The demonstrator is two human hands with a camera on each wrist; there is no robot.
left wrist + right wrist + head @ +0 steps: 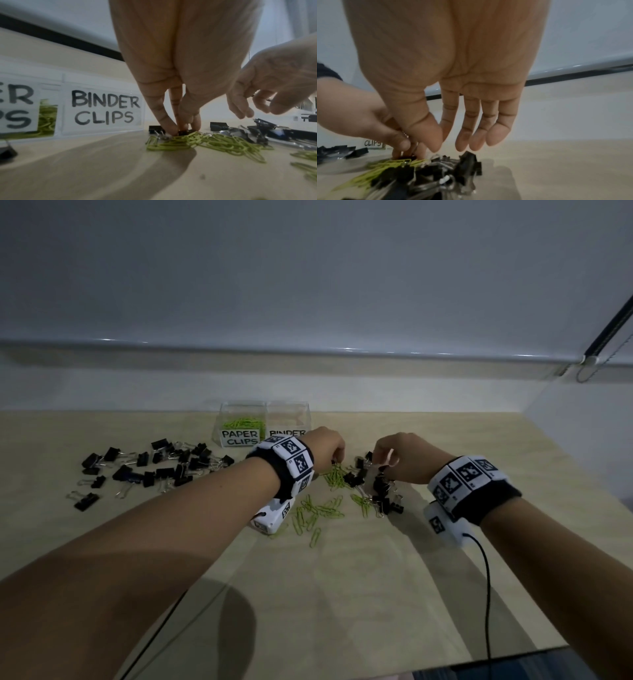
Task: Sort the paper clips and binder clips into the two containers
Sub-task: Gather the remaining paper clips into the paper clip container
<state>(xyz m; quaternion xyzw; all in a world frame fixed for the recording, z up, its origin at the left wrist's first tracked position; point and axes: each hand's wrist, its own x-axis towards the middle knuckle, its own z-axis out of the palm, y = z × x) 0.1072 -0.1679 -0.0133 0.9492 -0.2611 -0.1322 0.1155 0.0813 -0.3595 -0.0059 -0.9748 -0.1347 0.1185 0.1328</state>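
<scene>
Green paper clips (pixel 318 511) and black binder clips (pixel 383 494) lie mixed on the wooden table (pixel 342 594) under both hands. My left hand (pixel 337 460) reaches down into the mix. In the left wrist view its fingertips (pixel 173 130) pinch a small black binder clip (pixel 185 132) that sits among paper clips (pixel 223 144). My right hand (pixel 448 147) hovers just above the binder clip heap (pixel 467 165), fingers straight and holding nothing. Behind stand two clear containers: PAPER CLIPS (pixel 226 419), partly filled with green clips, and BINDER CLIPS (pixel 291 419).
A separate spread of several black binder clips (pixel 154 467) lies on the left of the table. A pale wall ledge (pixel 308 354) runs behind the containers. Cables (pixel 488 594) trail from both wrist cameras toward the near edge.
</scene>
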